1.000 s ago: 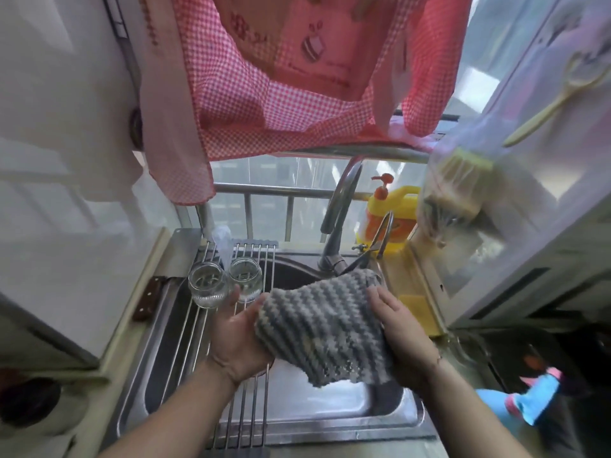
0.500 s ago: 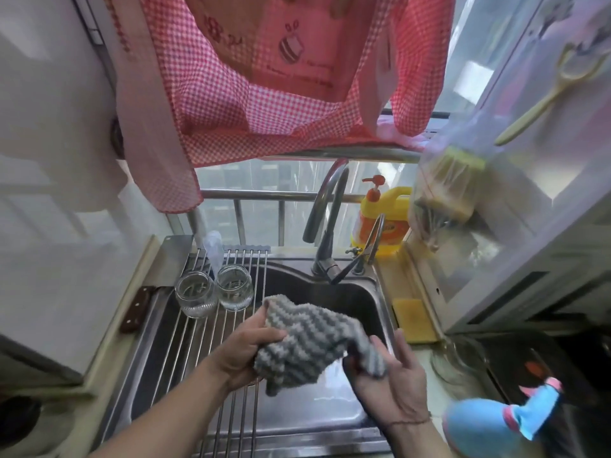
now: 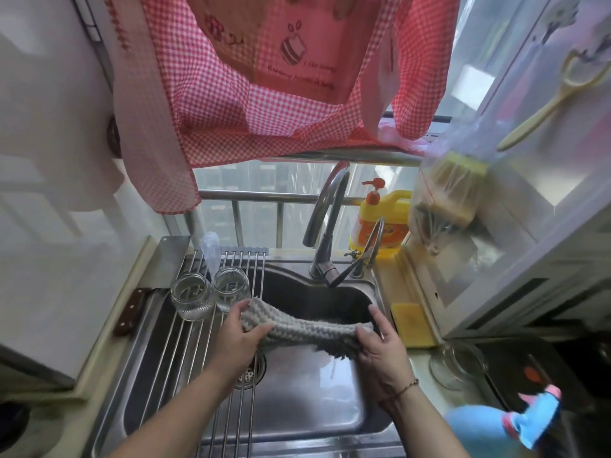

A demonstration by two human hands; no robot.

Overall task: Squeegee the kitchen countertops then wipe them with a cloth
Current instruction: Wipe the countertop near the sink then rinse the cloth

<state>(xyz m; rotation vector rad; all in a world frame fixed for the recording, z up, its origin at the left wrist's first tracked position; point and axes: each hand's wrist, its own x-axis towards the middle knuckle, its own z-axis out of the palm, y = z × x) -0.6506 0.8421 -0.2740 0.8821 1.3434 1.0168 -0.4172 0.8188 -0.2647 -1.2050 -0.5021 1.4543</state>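
Note:
A grey and white striped cloth (image 3: 304,328) hangs stretched between my two hands over the steel sink (image 3: 297,408). My left hand (image 3: 236,338) grips its left end, fingers curled over the top edge. My right hand (image 3: 380,348) grips the right end, thumb over the cloth. The cloth is pulled into a long twisted band above the basin. The narrow countertop (image 3: 420,361) runs along the sink's right side.
Two glass jars (image 3: 211,294) stand on a wire rack (image 3: 185,342) over the sink's left part. A tap (image 3: 325,226) and a yellow soap bottle (image 3: 380,223) stand behind. A yellow sponge (image 3: 411,325), a glass bowl (image 3: 458,365) and a blue spray bottle (image 3: 502,424) sit at right.
The cloth went from spread flat between my hands to bunched, then stretched into a long band. My hands moved apart and lower over the basin.

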